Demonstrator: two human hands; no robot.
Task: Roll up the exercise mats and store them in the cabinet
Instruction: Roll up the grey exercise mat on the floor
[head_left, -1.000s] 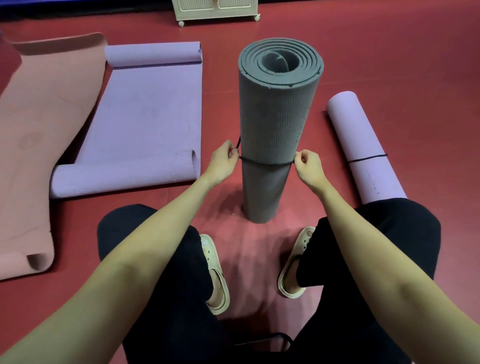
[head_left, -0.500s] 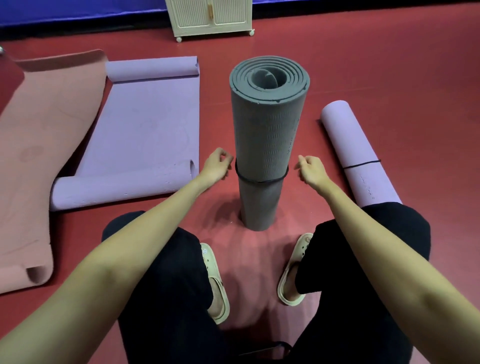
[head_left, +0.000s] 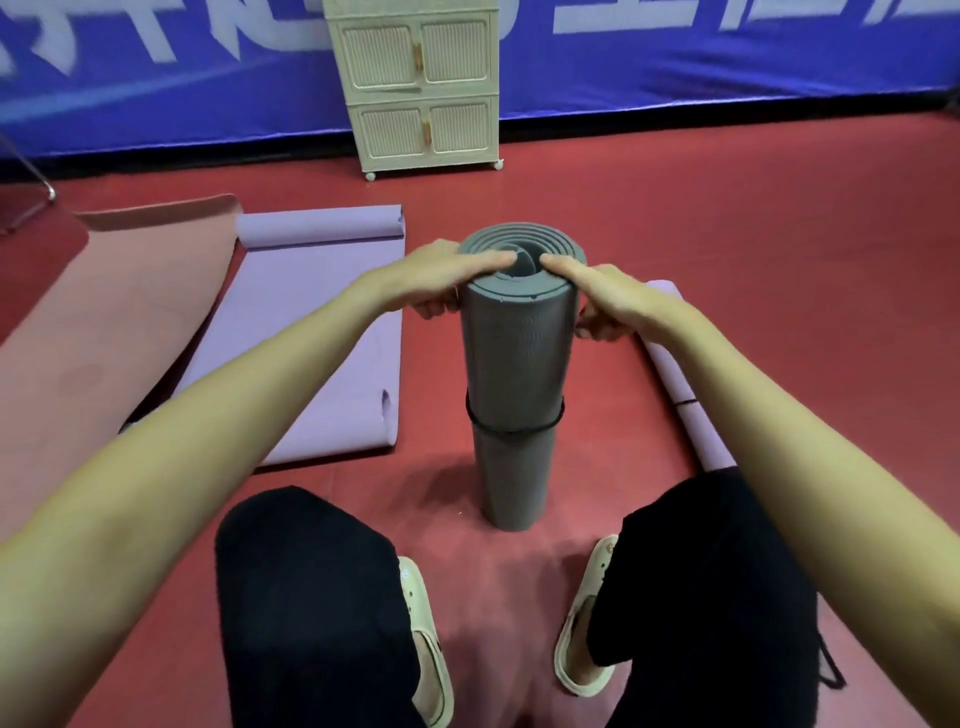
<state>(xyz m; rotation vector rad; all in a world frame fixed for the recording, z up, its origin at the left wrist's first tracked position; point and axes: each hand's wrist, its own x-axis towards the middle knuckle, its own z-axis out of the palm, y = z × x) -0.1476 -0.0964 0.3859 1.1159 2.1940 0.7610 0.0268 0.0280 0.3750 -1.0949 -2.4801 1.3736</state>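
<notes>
A grey rolled mat (head_left: 519, 353) stands upright on the red floor between my knees, with a black band (head_left: 514, 428) around its middle. My left hand (head_left: 431, 278) grips the roll's top left edge, with fingers laid over the top and the rest curled against the side. My right hand (head_left: 608, 296) holds the top right edge the same way. The cream cabinet (head_left: 421, 83) stands at the far wall with its doors closed.
A purple mat (head_left: 311, 332) lies flat on the left with both ends curled, beside a pink mat (head_left: 104, 322). A banded, rolled purple mat (head_left: 675, 374) lies on the right, partly behind my arm. A blue banner (head_left: 727, 52) lines the back wall.
Both hands let go of the black band at the roll's middle and rose to its top end. The view tilted up, bringing the cabinet into sight.
</notes>
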